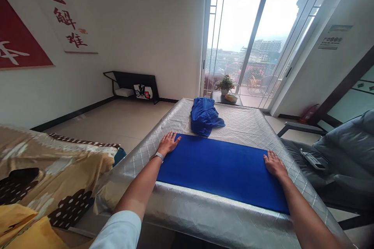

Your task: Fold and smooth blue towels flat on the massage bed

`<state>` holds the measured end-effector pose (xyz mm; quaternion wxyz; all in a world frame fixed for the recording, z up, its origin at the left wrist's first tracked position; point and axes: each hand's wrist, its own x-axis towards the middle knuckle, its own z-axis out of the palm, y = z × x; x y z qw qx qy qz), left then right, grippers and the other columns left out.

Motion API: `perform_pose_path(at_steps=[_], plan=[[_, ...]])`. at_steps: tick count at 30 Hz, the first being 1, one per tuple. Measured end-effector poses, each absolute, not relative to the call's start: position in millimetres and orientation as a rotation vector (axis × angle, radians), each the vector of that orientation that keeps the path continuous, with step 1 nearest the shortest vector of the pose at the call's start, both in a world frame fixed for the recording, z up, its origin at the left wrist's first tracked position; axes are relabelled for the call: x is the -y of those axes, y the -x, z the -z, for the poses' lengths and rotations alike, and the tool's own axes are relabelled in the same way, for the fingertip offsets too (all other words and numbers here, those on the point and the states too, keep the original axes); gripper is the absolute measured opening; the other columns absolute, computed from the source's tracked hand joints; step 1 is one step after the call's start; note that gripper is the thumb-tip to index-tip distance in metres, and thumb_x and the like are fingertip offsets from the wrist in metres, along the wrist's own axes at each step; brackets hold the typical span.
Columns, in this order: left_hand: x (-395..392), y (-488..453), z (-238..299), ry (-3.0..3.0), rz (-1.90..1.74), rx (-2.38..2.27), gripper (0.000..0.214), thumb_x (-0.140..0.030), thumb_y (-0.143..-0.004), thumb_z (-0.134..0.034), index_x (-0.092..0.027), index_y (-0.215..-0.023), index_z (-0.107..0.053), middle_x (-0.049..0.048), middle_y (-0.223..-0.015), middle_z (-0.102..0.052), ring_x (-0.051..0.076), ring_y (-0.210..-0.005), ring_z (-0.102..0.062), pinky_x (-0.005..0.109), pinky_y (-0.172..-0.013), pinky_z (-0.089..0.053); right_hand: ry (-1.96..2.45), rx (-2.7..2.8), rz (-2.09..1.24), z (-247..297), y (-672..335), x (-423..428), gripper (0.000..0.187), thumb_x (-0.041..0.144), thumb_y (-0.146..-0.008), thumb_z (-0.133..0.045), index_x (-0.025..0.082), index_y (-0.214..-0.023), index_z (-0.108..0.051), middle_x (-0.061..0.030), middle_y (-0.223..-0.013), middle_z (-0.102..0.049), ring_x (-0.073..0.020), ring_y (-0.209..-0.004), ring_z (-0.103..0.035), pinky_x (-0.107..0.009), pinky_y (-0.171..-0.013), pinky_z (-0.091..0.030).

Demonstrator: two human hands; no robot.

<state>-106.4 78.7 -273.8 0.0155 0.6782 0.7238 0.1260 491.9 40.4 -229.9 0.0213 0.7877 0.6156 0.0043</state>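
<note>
A blue cloth [222, 169] lies flat as a long rectangle on the near part of a table with a shiny silver quilted cover [242, 122]. My left hand [168, 143] rests at its far left corner, fingers stretched out and palm down. At the far right corner my right hand [274, 163] lies with its fingers extended, partly on the cloth's edge. Neither hand grips anything. Beyond the flat cloth, a crumpled blue cloth [204, 116] sits in a loose heap.
On the left stands a surface draped with a brown patterned blanket [67, 171]. A dark grey armchair [344, 155] is close on the right, with a white device [312, 159] on its seat. A small table with a potted plant [225, 84] stands before the sliding glass door [233, 39].
</note>
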Motion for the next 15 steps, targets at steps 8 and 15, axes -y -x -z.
perform_pose_path(at_steps=[8, 15], plan=[[-66.4, 39.5, 224.9, -2.273, -0.671, -2.187, 0.058, -0.045, -0.102, -0.028, -0.012, -0.143, -0.052, 0.0177, -0.152, -0.047, 0.031, -0.146, -0.035, 0.05, -0.122, -0.022, -2.289, -2.241, -0.417, 205.7, -403.2, -26.2, 0.063, 0.031, -0.102, -0.017, -0.001, -0.152, -0.036, -0.0179, -0.16, -0.033, -0.0258, -0.151, -0.023, -0.043, -0.124, -0.01], [-45.4, -121.4, 222.4, -2.625, -0.646, -1.643, 0.053, -0.046, -0.104, -0.029, -0.02, -0.145, -0.05, 0.0052, -0.154, -0.048, 0.016, -0.145, -0.037, 0.03, -0.123, -0.023, -1.97, -2.519, 0.048, 210.5, -268.4, -26.0, 0.061, 0.03, -0.101, -0.021, 0.008, -0.158, -0.028, -0.0079, -0.165, -0.024, -0.0193, -0.153, -0.017, -0.036, -0.124, -0.01]])
